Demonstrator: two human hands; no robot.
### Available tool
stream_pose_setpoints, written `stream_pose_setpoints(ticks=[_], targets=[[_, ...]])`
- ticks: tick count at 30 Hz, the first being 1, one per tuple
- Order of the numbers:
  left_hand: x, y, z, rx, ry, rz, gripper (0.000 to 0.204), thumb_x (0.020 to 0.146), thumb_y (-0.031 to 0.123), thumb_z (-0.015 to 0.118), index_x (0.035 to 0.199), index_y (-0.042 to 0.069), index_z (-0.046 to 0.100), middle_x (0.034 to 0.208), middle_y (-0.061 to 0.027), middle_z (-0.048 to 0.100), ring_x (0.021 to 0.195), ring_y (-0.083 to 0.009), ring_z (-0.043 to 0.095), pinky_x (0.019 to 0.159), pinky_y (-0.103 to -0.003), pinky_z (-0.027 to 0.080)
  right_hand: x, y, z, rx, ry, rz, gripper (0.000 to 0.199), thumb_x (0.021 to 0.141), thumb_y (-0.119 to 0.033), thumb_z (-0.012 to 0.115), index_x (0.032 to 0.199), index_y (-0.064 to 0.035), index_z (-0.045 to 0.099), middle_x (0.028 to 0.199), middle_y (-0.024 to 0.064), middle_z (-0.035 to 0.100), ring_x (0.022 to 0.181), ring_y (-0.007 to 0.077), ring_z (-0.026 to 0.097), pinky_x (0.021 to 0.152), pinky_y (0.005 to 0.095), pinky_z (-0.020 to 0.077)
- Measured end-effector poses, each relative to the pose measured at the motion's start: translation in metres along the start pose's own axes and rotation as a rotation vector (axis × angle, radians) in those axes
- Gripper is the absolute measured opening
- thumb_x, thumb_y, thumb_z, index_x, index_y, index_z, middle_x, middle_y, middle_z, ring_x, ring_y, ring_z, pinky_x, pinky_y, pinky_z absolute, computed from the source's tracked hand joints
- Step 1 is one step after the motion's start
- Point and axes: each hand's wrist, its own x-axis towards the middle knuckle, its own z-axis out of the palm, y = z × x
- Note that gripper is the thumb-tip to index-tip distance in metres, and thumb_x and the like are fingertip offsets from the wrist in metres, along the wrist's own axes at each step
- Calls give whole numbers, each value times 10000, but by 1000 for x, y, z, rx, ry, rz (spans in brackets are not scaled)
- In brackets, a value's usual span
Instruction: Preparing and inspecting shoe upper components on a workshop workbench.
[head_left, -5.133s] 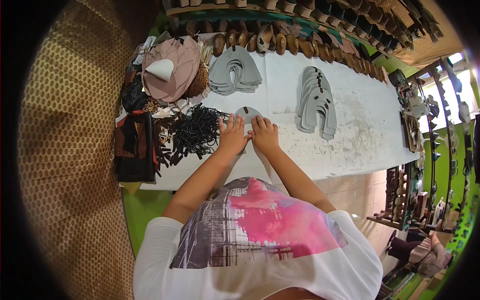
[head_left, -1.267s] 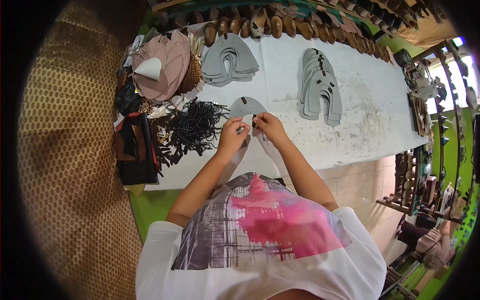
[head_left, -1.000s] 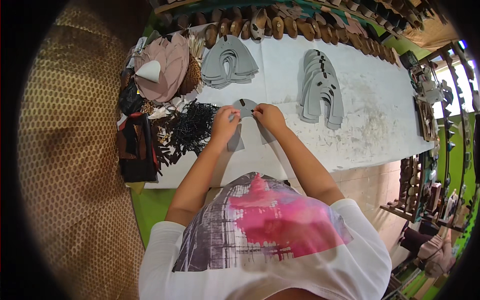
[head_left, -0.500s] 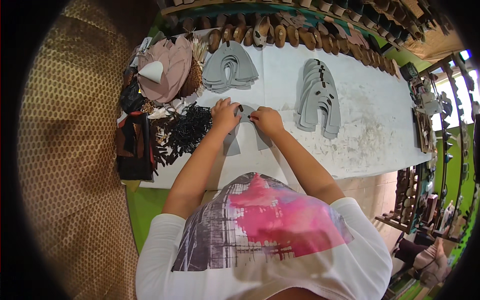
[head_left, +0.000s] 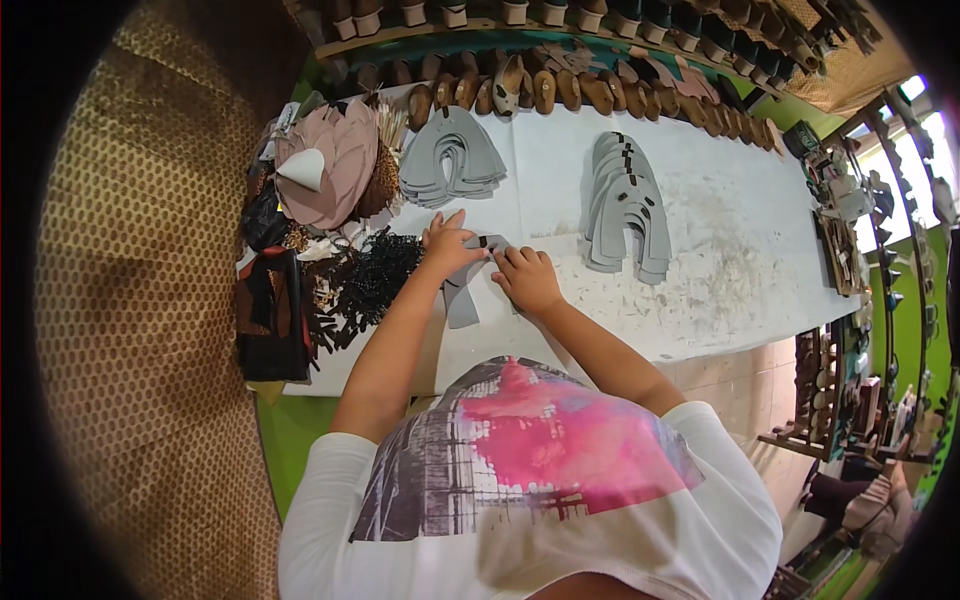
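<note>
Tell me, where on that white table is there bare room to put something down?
The widest bare stretch of the table lies right of the tall grey stack. A narrower strip runs between that stack and the fanned grey pile. The left end is crowded with black strips and pink pieces.

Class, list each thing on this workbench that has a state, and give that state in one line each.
Grey cut piece: flat on the table, pressed under both hands.
Left hand: fingers spread, on the piece.
Right hand: palm down, on the piece.
Fanned grey stack: spread out, untouched.
Strapped grey stack: piled overlapping, untouched.
Black straps: loose heap.
Pink pieces: stacked.
</note>
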Motion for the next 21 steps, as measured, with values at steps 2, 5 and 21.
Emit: stream_pose_setpoints(ticks=[2, 5, 21], targets=[[-1, 1, 1, 0, -14, -7, 439, 605, 452, 743, 935, 165, 707, 1407, -69, 352, 1320, -378, 173, 1027, -555, 146, -1, -1, -1, -2, 5, -1, 374, 821, -344, 556, 1117, -118, 572, 996, 5, 541, 881, 184, 501, 735, 353, 394], [-1, 5, 1, 8, -41, -25, 405, 636, 421, 729, 945, 160, 703, 1410, -55, 349, 1319, -378, 177, 1029, -567, 141, 1, -1, -3, -11, -9, 3, 367, 821, -342, 554, 1117, -125, 571, 999, 4, 538, 884, 184, 501, 737, 355, 392], [-1, 20, 6, 24, -66, -83, 359, 721, 310, 685, 981, 63, 661, 1365, -18, 394, 1313, -360, 207, 1019, -599, 167, 8, -2, 1, -10, -39, 49, 289, 794, -325, 587, 1037, -169, 610, 916, 10, 530, 828, 200, 518, 696, 357, 400]])
